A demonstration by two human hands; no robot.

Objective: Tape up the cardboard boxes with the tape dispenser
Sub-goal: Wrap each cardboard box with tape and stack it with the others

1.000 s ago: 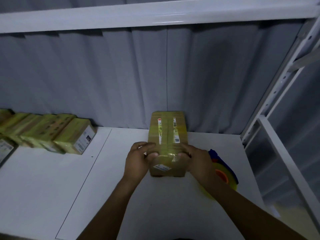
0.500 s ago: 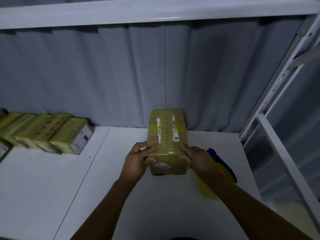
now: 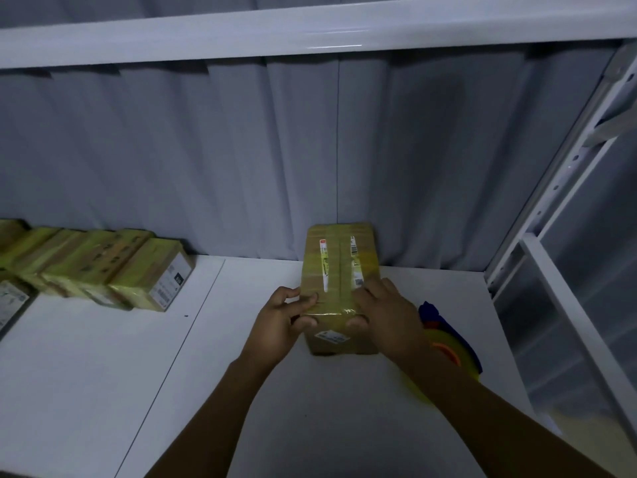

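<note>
Both arms reach forward over the white table (image 3: 241,391). The left hand (image 3: 279,322) and right hand (image 3: 386,315) clamp the cardboard box (image 3: 339,270) between them, fingers on top, thumbs on its near face. The tape dispenser (image 3: 451,343) lies just right of the right grip.

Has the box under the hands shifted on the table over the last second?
Cannot tell. The cardboard box keeps its far end against the curtain; the small frame shifts look like head-camera motion.

A brown cardboard box (image 3: 341,270) wrapped in yellowish tape lies lengthwise against the white table's (image 3: 103,391) back edge. A yellow tape roll on a blue-and-orange dispenser (image 3: 448,343) lies near the right edge.
</note>
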